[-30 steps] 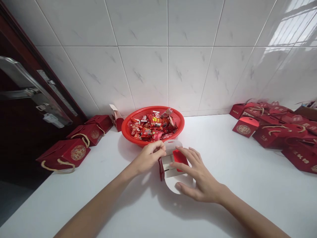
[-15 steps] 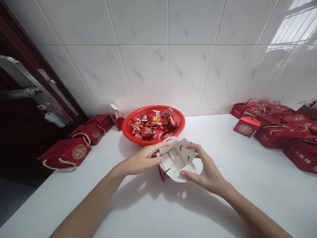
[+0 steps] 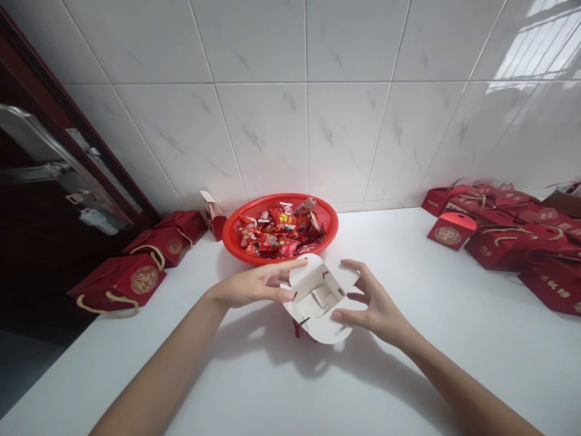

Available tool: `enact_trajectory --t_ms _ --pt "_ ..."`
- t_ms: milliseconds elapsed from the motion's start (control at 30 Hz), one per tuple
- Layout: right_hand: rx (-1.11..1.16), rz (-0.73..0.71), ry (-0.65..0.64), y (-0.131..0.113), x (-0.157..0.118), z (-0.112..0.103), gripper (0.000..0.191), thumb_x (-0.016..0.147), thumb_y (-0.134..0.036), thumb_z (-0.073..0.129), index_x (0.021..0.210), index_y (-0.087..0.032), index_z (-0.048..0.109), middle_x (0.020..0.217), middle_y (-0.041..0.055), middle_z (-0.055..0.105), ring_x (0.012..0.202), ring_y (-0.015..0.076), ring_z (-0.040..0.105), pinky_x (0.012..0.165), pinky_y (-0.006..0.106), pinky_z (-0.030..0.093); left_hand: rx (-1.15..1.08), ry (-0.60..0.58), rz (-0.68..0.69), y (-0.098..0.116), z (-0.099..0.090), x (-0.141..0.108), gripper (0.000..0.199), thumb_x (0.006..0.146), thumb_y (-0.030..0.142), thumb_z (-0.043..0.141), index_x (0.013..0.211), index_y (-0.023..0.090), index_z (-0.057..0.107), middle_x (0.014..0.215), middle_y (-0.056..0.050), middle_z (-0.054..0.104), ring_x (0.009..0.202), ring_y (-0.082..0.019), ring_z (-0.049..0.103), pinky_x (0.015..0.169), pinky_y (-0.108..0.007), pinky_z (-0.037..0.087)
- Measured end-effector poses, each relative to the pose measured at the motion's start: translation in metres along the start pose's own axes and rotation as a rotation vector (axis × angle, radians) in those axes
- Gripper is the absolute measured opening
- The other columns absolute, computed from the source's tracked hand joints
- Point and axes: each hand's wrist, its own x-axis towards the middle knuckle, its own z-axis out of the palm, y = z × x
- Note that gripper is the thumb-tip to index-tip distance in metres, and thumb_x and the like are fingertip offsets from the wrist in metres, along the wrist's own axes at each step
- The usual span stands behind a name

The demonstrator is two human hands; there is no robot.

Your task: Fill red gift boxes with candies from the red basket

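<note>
An unfolded box (image 3: pixel 321 303) with a white inside faces up between my hands, its flaps spread and red parts hanging below. My left hand (image 3: pixel 258 284) grips its left side, thumb on the edge and fingers along the back flap. My right hand (image 3: pixel 374 303) holds the right side, thumb on the front flap and fingers at the rear right. Just behind the box, a red basket (image 3: pixel 231 242) contains many wrapped candies (image 3: pixel 284 229).
Closed red boxes (image 3: pixel 120 281) with rope handles line the white table's (image 3: pixel 181 357) left side, beside a dark door (image 3: pixel 27 242). A half-open box (image 3: pixel 214 217) stands left of the basket. More red boxes (image 3: pixel 512 242) crowd the right, before a tiled wall (image 3: pixel 345 139).
The box has turned and tilted, so its inside shows more squarely and its front flap sits slightly lower. My hands have shifted slightly around its edges.
</note>
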Motion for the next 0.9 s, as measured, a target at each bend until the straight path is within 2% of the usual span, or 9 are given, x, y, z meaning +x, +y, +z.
enact_trajectory --t_ms 100,200,333,500,567,667,800,900 --pt "0.009 0.025 -0.009 0.001 -0.001 0.002 0.084 0.068 -0.048 0.084 0.14 -0.031 0.043 0.142 0.0107 0.048 0.123 0.0286 0.055 0.1 0.051 0.055 0.011 0.019 -0.006 0.001 0.001 0.001 0.088 0.084 0.042 0.075 0.159 0.026 0.031 0.154 -0.012 0.05 0.141 -0.029 0.046 0.111 -0.042 0.042" --pt "0.019 0.032 -0.04 0.003 -0.001 0.003 0.085 0.07 -0.048 0.083 0.142 -0.031 0.04 0.139 0.0106 0.051 0.121 0.0288 0.057 0.098 0.05 0.055 0.095 0.12 -0.089 0.005 0.005 -0.001 0.081 0.088 0.046 0.069 0.159 0.029 0.033 0.155 -0.01 0.05 0.137 -0.028 0.05 0.108 -0.039 0.044" --pt "0.028 0.038 -0.085 0.004 0.0 0.004 0.088 0.07 -0.049 0.083 0.144 -0.03 0.039 0.138 0.0108 0.053 0.119 0.0286 0.059 0.096 0.047 0.055 0.252 0.226 -0.248 0.012 0.01 -0.008 0.084 0.09 0.06 0.061 0.162 0.03 0.026 0.14 -0.011 0.061 0.111 -0.026 0.064 0.088 -0.034 0.054" --pt "0.041 0.025 -0.128 0.004 -0.001 0.009 0.088 0.074 -0.049 0.081 0.147 -0.029 0.036 0.138 0.0109 0.054 0.114 0.0261 0.061 0.097 0.045 0.055 0.315 0.224 -0.269 0.016 0.009 -0.016 0.088 0.088 0.064 0.062 0.161 0.03 0.027 0.131 -0.009 0.063 0.099 -0.022 0.065 0.075 -0.027 0.054" --pt "0.02 0.005 -0.11 0.005 -0.003 0.012 0.086 0.075 -0.05 0.08 0.147 -0.03 0.037 0.142 0.0107 0.051 0.112 0.0251 0.061 0.095 0.044 0.056 0.326 0.244 -0.273 0.014 0.007 -0.017 0.086 0.088 0.063 0.062 0.16 0.028 0.031 0.111 -0.007 0.069 0.087 -0.02 0.066 0.073 -0.027 0.053" --pt "-0.011 -0.017 -0.09 0.006 -0.004 0.015 0.084 0.076 -0.052 0.078 0.146 -0.031 0.037 0.142 0.0102 0.05 0.109 0.0249 0.062 0.092 0.045 0.058 0.27 0.212 -0.238 0.011 0.005 -0.015 0.082 0.088 0.058 0.064 0.158 0.027 0.035 0.086 -0.001 0.067 0.075 -0.018 0.068 0.072 -0.028 0.053" --pt "-0.046 -0.021 -0.071 0.007 -0.006 0.017 0.083 0.077 -0.055 0.076 0.146 -0.03 0.038 0.142 0.0112 0.052 0.11 0.0263 0.062 0.091 0.046 0.059 0.105 0.16 -0.181 0.009 0.001 -0.011 0.076 0.082 0.049 0.075 0.149 0.024 0.048 0.088 -0.002 0.068 0.078 -0.019 0.069 0.072 -0.03 0.055" --pt "-0.052 -0.021 -0.033 0.008 -0.007 0.019 0.081 0.077 -0.057 0.075 0.144 -0.03 0.039 0.141 0.0115 0.054 0.106 0.0264 0.064 0.089 0.046 0.061 0.012 0.083 -0.149 0.007 -0.006 -0.009 0.076 0.075 0.045 0.083 0.141 0.021 0.056 0.098 -0.005 0.072 0.089 -0.022 0.07 0.079 -0.033 0.055"
